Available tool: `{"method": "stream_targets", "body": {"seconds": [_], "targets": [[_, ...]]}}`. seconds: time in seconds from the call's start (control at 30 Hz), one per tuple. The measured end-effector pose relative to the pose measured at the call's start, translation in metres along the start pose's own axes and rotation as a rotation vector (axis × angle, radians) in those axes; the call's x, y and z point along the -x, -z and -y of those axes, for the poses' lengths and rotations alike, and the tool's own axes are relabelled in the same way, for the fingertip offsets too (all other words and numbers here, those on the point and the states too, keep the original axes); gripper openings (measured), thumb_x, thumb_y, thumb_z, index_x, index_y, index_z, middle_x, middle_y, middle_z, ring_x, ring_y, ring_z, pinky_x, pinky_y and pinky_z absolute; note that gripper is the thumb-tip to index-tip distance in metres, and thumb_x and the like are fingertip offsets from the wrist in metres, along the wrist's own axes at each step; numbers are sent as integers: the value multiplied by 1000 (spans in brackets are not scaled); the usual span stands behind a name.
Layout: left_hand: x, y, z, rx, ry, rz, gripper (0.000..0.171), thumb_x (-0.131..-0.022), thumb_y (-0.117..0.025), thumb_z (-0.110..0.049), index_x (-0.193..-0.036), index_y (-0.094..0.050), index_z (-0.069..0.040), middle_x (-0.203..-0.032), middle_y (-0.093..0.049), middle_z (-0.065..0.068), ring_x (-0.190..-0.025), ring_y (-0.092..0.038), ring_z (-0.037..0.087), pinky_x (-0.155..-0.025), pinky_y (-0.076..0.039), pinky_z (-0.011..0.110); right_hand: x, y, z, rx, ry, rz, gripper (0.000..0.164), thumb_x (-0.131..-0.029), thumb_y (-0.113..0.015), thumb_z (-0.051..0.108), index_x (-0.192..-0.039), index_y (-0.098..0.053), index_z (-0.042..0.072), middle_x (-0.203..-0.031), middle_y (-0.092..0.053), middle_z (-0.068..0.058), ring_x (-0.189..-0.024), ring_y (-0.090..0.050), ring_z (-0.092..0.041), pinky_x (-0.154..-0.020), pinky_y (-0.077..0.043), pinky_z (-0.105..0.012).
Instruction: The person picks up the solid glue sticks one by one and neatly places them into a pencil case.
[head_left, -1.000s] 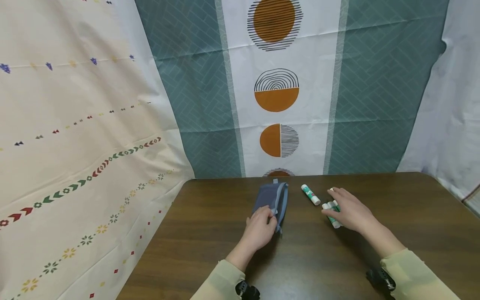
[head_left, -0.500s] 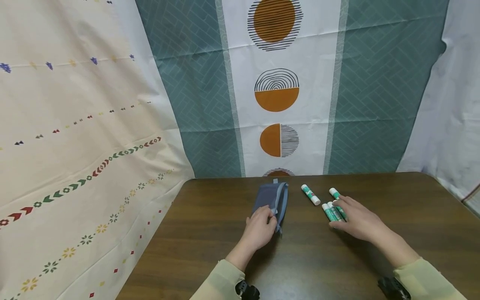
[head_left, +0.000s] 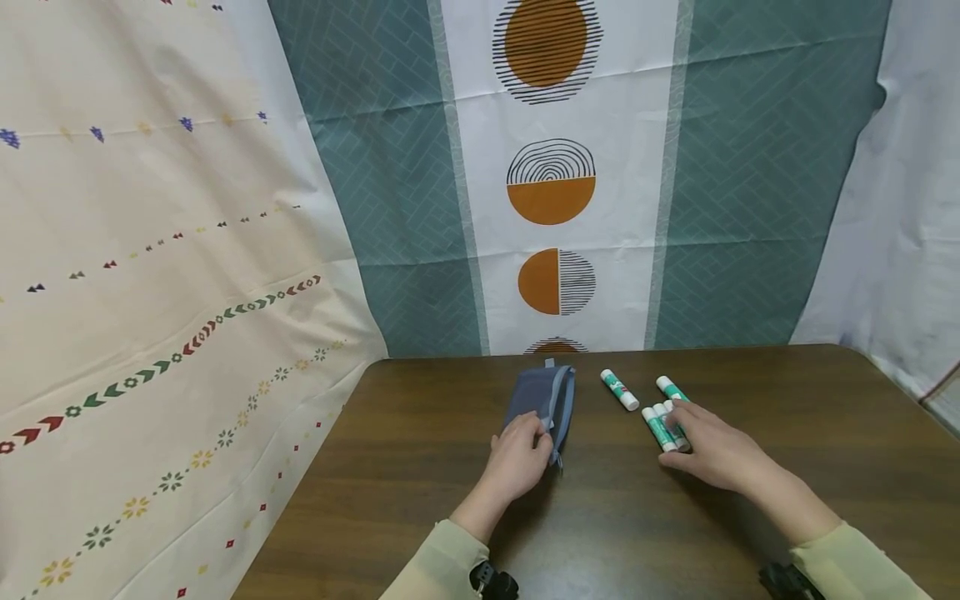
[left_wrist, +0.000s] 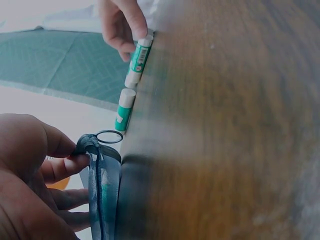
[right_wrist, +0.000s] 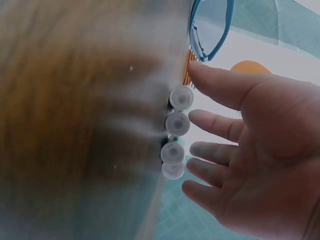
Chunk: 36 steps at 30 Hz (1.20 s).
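Observation:
A blue-grey zippered pencil case [head_left: 534, 392] lies on the table, its zipped side toward the right. My left hand [head_left: 517, 457] pinches its near end between thumb and forefinger; the left wrist view shows this corner beside a ring-shaped zipper pull [left_wrist: 109, 136]. Several green-and-white glue sticks [head_left: 658, 428] lie side by side under the fingertips of my right hand [head_left: 716, 450]. In the right wrist view that hand's fingers are spread and extended, tips right at the white ends of the glue sticks [right_wrist: 177, 123]. Another glue stick [head_left: 671, 388] lies just behind the group, partly hidden by the hand.
One separate glue stick [head_left: 620, 389] lies between the pencil case and the group. The brown wooden table [head_left: 375, 517] ends at a back edge close behind these things. Patterned cloth [head_left: 555, 167] hangs behind it, and a cream cloth [head_left: 187, 292] hangs at the left.
My right hand has drawn back slightly toward the right and nearer, uncovering more of the glue sticks. The glue stick behind the group now shows. My left hand keeps its place on the pencil case.

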<state>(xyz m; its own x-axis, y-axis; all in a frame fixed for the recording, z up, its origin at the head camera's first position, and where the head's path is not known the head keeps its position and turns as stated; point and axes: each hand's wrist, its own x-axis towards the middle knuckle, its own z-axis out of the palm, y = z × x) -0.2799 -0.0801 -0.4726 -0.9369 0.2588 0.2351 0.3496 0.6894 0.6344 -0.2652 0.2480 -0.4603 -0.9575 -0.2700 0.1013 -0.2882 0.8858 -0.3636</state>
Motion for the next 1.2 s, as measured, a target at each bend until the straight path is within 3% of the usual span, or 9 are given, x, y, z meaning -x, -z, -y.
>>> {"method": "stream_targets", "body": {"seconds": [0.27,0.37,0.6,0.73,0.83,1.07,1.2], "targets": [[0,-1,1,-10,10,10,22,-107,-62,-14,-85,-60,-16,-153,-64,17,-147,-55,38,-110,-27,91,1,-7,3,17,40,-29,38,-92,-89,37,-105,-60,16,-157,-52,-36,-140,-56,-56,-67,-48,-44],[1,-1,0,-9,11,10,22,-107,-62,-14,-85,-61,-16,-153,-64,18,-147,-55,38,-110,-26,91,1,-8,4,19,54,-37,35,-93,-88,36,-102,-59,18,-147,-60,-28,-133,-61,-50,-65,-46,-42],[0,-1,1,-9,16,15,21,-107,-61,-13,-86,-62,-15,-153,-63,19,-147,-55,39,-110,-26,91,-1,-11,6,39,78,-48,32,-96,-86,33,-95,-57,19,-143,-62,-22,-146,-51,-52,-68,-47,-42],[0,-1,0,-6,16,19,21,-108,-61,-13,-86,-62,-15,-154,-63,18,-148,-54,39,-111,-26,90,-2,-12,6,37,80,-48,31,-96,-85,32,-94,-57,19,-132,-64,-17,-145,-52,-50,-68,-48,-42],[0,-1,0,-6,11,16,21,-107,-62,-13,-86,-62,-15,-153,-64,17,-147,-55,39,-110,-26,91,-4,-11,6,36,77,-38,30,-97,-85,35,-92,-59,20,-128,-62,-13,-138,-56,-46,-68,-48,-41],[1,-1,1,-12,10,12,21,-107,-61,-14,-86,-61,-15,-154,-64,17,-148,-54,38,-110,-26,91,-5,-10,7,42,74,-25,29,-98,-84,35,-89,-62,20,-146,-59,-22,-139,-54,-46,-71,-50,-42],[1,-1,1,-15,5,7,22,-107,-61,-13,-85,-61,-15,-153,-64,17,-147,-55,38,-109,-26,91,-6,-10,8,34,88,-32,31,-96,-86,35,-86,-61,20,-128,-60,-12,-121,-59,-36,-68,-47,-39]]}}
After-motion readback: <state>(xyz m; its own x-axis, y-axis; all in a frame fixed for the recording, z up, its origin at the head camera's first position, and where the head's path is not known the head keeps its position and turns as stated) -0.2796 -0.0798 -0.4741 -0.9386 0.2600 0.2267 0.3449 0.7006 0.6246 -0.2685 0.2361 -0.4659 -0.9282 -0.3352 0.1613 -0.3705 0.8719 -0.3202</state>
